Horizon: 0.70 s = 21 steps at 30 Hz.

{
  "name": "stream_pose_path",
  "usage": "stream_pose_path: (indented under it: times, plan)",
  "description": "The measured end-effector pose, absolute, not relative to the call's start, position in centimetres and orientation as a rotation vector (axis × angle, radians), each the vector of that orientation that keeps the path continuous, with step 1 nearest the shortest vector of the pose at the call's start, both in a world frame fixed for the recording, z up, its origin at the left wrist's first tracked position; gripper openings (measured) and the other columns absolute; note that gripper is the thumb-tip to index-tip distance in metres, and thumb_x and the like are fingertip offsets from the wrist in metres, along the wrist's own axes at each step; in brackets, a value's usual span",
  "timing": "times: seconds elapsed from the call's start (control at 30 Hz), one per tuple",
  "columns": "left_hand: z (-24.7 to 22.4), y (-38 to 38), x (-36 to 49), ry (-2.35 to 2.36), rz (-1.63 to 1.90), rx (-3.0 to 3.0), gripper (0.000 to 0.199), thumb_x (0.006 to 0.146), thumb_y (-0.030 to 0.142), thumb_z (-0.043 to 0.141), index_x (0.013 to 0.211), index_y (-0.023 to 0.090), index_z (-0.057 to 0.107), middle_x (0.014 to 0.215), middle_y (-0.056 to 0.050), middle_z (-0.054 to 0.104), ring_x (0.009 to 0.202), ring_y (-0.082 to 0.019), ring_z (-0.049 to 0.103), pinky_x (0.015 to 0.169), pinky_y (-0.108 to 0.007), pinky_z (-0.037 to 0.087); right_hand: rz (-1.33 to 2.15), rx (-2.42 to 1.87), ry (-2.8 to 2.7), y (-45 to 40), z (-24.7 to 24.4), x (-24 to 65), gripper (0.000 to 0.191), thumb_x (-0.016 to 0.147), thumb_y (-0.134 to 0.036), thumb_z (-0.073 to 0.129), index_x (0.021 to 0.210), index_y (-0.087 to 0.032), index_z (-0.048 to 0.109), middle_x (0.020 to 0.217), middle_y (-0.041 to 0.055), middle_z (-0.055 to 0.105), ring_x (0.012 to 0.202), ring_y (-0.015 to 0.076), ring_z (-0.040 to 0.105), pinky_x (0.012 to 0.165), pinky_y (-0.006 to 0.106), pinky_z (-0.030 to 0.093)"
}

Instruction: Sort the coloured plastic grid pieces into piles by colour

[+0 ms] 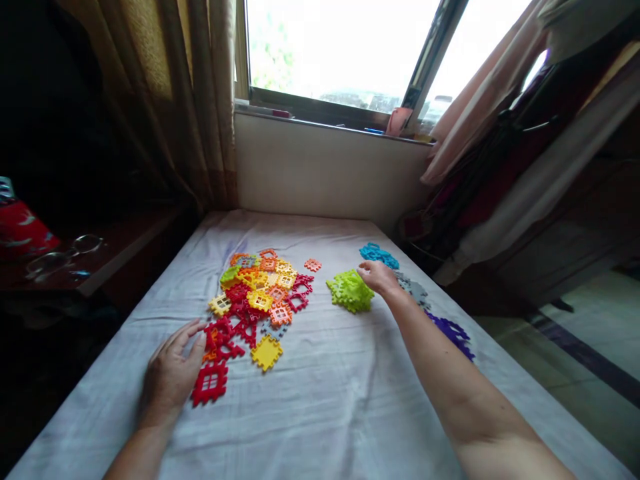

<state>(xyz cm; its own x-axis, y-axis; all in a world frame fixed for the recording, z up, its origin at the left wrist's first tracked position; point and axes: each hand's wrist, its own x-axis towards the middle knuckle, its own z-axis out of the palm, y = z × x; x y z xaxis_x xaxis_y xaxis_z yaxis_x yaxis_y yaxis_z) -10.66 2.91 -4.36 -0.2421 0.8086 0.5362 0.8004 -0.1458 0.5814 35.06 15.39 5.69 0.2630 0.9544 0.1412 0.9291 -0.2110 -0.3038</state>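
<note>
A mixed heap of red, orange and yellow interlocking plastic tiles [259, 301] lies on the cloth-covered surface [320, 413]. At the heap's left edge, my left hand [175, 363] rests with its fingers apart, close to red tiles. My right hand [379, 275] is at the right side of a lime green pile [350, 291]; its fingers are bent, and whether they hold anything is too small to make out. Blue tiles [379, 255] lie just beyond it. Grey tiles [413, 290] are partly hidden by my right hand and forearm, and purple tiles [453, 332] lie near the right edge.
Curtains [215, 100] hang at the left, beside a window [340, 53] with a pink cup [399, 121] on its sill. Eyeglasses [86, 244] and a red item [25, 230] lie on a dark side table [107, 267]. Clothes [530, 187] hang at the right.
</note>
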Motion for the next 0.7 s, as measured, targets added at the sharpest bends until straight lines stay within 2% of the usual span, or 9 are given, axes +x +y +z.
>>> stream_pose_path:
  times: [0.07, 0.17, 0.3, 0.4, 0.57, 0.63, 0.7]
  plan:
    - [-4.5, 2.9, -10.6, 2.051, 1.377, 1.92, 0.034, 0.085, 0.046, 0.05, 0.098, 0.024, 0.072, 0.113, -0.008, 0.075, 0.103, -0.025, 0.071, 0.096, -0.041, 0.056, -0.045, -2.238, -1.761, 15.7, 6.2, 33.9, 0.031, 0.09, -0.032, 0.057, 0.112, -0.023, 0.076, 0.114, 0.0114, 0.074, 0.101, 0.0248, 0.07, 0.086, 0.033, 0.052]
    - [-4.6, 2.8, -10.5, 2.05, 1.391, 1.904, 0.033, 0.085, 0.046, 0.05, 0.098, 0.025, 0.071, 0.113, -0.006, 0.075, 0.103, -0.024, 0.071, 0.097, -0.038, 0.056, -0.143, -2.17, -1.914, 17.0, 7.1, 30.1, 0.033, 0.093, -0.033, 0.05, 0.114, -0.026, 0.075, 0.117, 0.0092, 0.072, 0.104, 0.0222, 0.068, 0.088, 0.03, 0.051]
    - [-4.4, 2.5, -10.4, 2.053, 1.399, 1.903, 0.033, 0.087, 0.045, 0.05, 0.099, 0.025, 0.071, 0.113, -0.006, 0.075, 0.103, -0.023, 0.071, 0.098, -0.038, 0.055, -0.029, -1.984, -2.215, 19.6, 6.9, 22.0, 0.034, 0.095, -0.033, 0.047, 0.116, -0.027, 0.074, 0.121, 0.0077, 0.07, 0.108, 0.0218, 0.065, 0.088, 0.029, 0.05]
    - [-4.3, 2.3, -10.3, 2.05, 1.404, 1.913, 0.032, 0.089, 0.044, 0.05, 0.1, 0.024, 0.072, 0.114, -0.007, 0.075, 0.104, -0.024, 0.07, 0.097, -0.039, 0.056, 0.047, -1.815, -2.399, 21.7, 5.5, 16.1, 0.038, 0.094, -0.031, 0.048, 0.126, -0.027, 0.069, 0.127, 0.008, 0.068, 0.114, 0.0219, 0.062, 0.094, 0.03, 0.048]
    - [-4.4, 2.0, -10.2, 2.051, 1.394, 1.958, 0.029, 0.09, 0.04, 0.052, 0.101, 0.024, 0.073, 0.114, -0.008, 0.075, 0.104, -0.023, 0.071, 0.095, -0.038, 0.056, 0.218, -1.744, -2.489, 25.3, 3.5, 10.9, 0.056, 0.088, -0.044, 0.06, 0.142, -0.028, 0.055, 0.145, 0.0067, 0.057, 0.131, 0.0264, 0.05, 0.104, 0.039, 0.044]
    - [-4.4, 1.9, -10.1, 2.062, 1.396, 1.967, 0.028, 0.091, 0.039, 0.051, 0.101, 0.024, 0.072, 0.114, -0.008, 0.075, 0.103, -0.023, 0.071, 0.095, -0.039, 0.056, 0.282, -1.707, -2.53, 26.5, 3.2, 10.4, 0.058, 0.086, -0.045, 0.063, 0.141, -0.03, 0.055, 0.143, 0.0049, 0.059, 0.132, 0.0259, 0.049, 0.105, 0.039, 0.043]
    - [-4.3, 1.8, -9.9, 2.072, 1.386, 1.968, 0.028, 0.091, 0.038, 0.051, 0.102, 0.024, 0.072, 0.114, -0.008, 0.075, 0.104, -0.023, 0.071, 0.096, -0.041, 0.055, 0.318, -1.681, -2.558, 27.3, 3.1, 10.3, 0.054, 0.085, -0.043, 0.065, 0.138, -0.033, 0.059, 0.134, 0.0025, 0.066, 0.126, 0.0245, 0.055, 0.102, 0.036, 0.045]
